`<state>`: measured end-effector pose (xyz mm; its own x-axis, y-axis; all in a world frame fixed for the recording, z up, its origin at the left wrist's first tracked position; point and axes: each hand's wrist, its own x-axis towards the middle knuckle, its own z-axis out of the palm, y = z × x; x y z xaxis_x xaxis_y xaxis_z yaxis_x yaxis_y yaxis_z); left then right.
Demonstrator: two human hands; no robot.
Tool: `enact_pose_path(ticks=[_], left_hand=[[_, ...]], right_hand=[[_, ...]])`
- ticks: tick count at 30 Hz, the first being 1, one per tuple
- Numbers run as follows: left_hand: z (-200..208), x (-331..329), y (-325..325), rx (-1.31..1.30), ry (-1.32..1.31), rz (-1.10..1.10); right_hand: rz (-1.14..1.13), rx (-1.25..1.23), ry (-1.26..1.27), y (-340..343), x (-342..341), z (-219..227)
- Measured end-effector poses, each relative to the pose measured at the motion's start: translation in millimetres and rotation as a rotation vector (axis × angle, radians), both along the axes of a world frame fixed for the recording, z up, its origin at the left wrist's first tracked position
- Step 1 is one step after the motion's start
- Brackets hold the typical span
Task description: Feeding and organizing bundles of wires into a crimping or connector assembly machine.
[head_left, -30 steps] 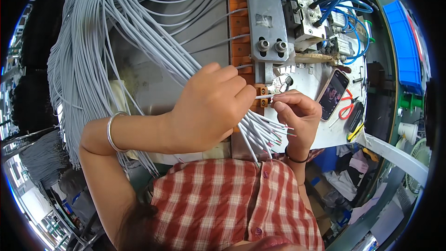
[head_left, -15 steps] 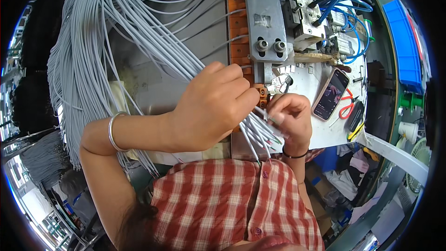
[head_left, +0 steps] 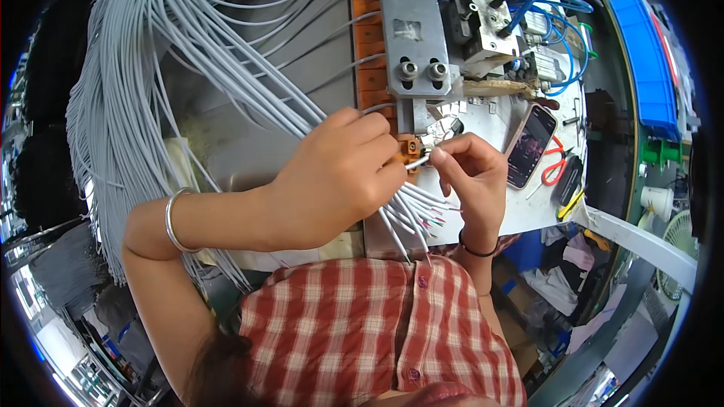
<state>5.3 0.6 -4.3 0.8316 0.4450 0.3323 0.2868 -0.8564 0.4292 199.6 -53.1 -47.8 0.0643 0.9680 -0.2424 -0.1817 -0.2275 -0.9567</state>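
Observation:
My left hand (head_left: 343, 173) is closed around a bundle of grey cables (head_left: 249, 79) that comes down from the upper left. Below its fingers fan out the cut cable ends (head_left: 415, 215), some showing small red and green wires. One white-looking cable end (head_left: 417, 162) sticks out between my hands, and the thumb and index finger of my right hand (head_left: 479, 185) pinch its tip. The other right fingers curl loosely. Just behind this cable end sits a small orange block (head_left: 408, 145) below a metal plate (head_left: 415, 30). The left palm's contents are hidden.
A row of orange blocks (head_left: 369, 53) runs along the metal plate. At right stand a machine with blue air hoses (head_left: 550, 0), a phone (head_left: 532, 143), red-handled pliers (head_left: 555, 168) and a yellow-and-black cutter (head_left: 572, 203). A blue bin (head_left: 645, 60) lies beyond.
My right hand has risen from beside the loose ends and now pinches the single cable end. My left hand keeps its hold on the bundle. The whole view has shifted slightly.

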Motion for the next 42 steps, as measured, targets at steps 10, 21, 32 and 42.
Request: enact_pose_path(ticks=[10,21,32,42], left_hand=[[6.1,-3.7,-0.5,0.047,0.191,0.069],[12.0,-4.5,-3.1,0.026,0.144,0.107],[12.3,-4.4,-3.5,0.032,0.125,0.094],[6.6,-2.6,-1.4,0.028,0.09,0.07]], right_hand=[[0.2,-0.106,0.128,8.4,9.1,-7.7],[-0.026,0.206,-0.039,-2.1,-3.3,2.3],[-0.103,0.147,0.026,-5.7,-7.6,3.2],[0.269,0.096,0.486,-1.6,6.5,-6.8]])
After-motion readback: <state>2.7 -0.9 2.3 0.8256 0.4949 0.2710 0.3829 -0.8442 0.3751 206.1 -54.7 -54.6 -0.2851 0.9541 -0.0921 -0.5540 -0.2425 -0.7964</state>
